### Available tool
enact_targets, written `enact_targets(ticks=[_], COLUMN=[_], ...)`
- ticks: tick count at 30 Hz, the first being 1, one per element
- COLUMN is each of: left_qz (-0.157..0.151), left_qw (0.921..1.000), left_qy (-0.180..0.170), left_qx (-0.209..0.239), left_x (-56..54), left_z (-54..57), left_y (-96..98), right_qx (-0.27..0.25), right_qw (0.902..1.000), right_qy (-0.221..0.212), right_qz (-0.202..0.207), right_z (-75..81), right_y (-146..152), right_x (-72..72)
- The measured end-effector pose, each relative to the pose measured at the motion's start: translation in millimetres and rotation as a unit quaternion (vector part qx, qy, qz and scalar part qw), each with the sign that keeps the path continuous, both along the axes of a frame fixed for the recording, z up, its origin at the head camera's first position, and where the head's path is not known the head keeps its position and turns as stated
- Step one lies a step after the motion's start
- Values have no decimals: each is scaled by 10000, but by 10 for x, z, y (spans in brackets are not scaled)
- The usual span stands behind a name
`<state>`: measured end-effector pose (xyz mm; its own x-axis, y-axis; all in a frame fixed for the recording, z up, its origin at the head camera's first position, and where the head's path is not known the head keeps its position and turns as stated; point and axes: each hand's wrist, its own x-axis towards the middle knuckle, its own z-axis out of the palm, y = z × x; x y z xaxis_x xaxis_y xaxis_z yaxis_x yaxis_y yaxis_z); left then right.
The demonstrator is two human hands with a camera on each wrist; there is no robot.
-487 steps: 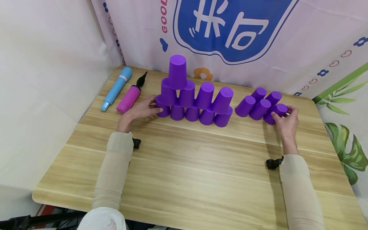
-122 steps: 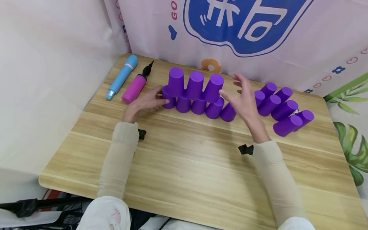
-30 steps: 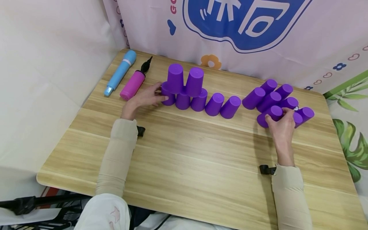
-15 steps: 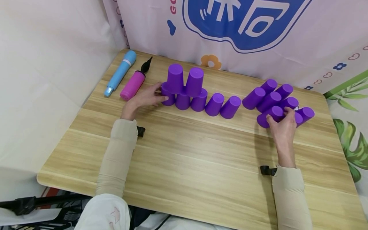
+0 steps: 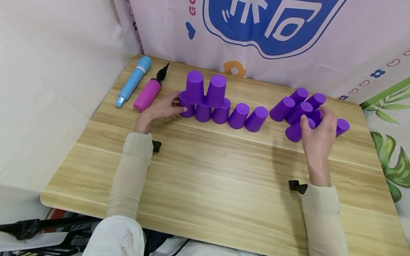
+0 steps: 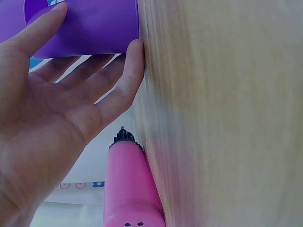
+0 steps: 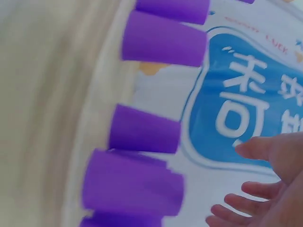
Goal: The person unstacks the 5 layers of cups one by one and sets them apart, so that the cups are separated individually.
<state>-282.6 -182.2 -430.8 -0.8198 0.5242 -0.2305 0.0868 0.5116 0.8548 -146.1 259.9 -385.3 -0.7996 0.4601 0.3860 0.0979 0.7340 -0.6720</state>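
My left hand (image 5: 161, 107) holds the leftmost bottom purple cup (image 5: 187, 108), thumb at its front and fingers behind. In the left wrist view, the little fingertip meets that cup (image 6: 97, 28) at its rim by the tabletop. Two upside-down cups, one left (image 5: 194, 88) and one right (image 5: 216, 91), sit on a lower row of several cups. Over at the right, my right hand (image 5: 320, 133) hovers above a group of upside-down cups (image 5: 282, 109), partly hiding some. The right wrist view shows its fingers (image 7: 265, 149) spread, apart from the cups (image 7: 165, 40).
A pink hand pump (image 5: 148, 95) with a black nozzle lies left of the row. Beside it is a blue microphone-shaped object (image 5: 133, 81). A printed cloth (image 5: 166, 39) hangs behind the wooden table (image 5: 205, 185).
The upper row has gone from four cups with one on top to two, while the right group has grown. Just now my right hand let go of a cup there and rose. The left stays put.
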Motion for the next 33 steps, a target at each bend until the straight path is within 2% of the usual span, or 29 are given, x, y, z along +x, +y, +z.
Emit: enact_targets(ticks=[3, 6, 8, 11, 14, 16, 19, 23, 28, 29, 33], left_qz=[-5, 3, 6, 20, 22, 14, -39, -74, -73, -72, -15], left_qw=[10000, 10000, 10000, 10000, 9999, 9999, 9999, 9998, 9998, 9999, 9999], left_qy=[17, 36, 58, 87, 135, 143, 152, 153, 140, 109, 122], left_qx=[3, 7, -8, -21, -5, 23, 24, 58, 113, 103, 21], left_x=[2, -7, -13, -12, -1, 9, 27, 39, 28, 48, 69], left_z=[4, 19, 26, 36, 34, 23, 4, -2, -1, 37, 55], left_y=[-7, -31, -43, -46, -37, -25, -5, 10, 2, 7, -8], right_qx=[95, 1, -115, -409, -600, -580, -461, -373, -311, -281, -259], right_qw=[9982, 9912, 9830, 9689, 9535, 9457, 9390, 9355, 9328, 9322, 9298], right_qy=[474, 853, 988, 843, 417, 77, -424, -779, -641, -579, -395], right_qz=[353, 1011, 1542, 2290, 2924, 3198, 3381, 3425, 3533, 3562, 3649], right_z=[89, 173, 220, 277, 310, 315, 311, 312, 326, 330, 336], right_y=[-158, -379, -549, -827, -1086, -1230, -1397, -1553, -1669, -1686, -1745], right_x=[-79, -207, -303, -444, -576, -656, -756, -859, -929, -935, -957])
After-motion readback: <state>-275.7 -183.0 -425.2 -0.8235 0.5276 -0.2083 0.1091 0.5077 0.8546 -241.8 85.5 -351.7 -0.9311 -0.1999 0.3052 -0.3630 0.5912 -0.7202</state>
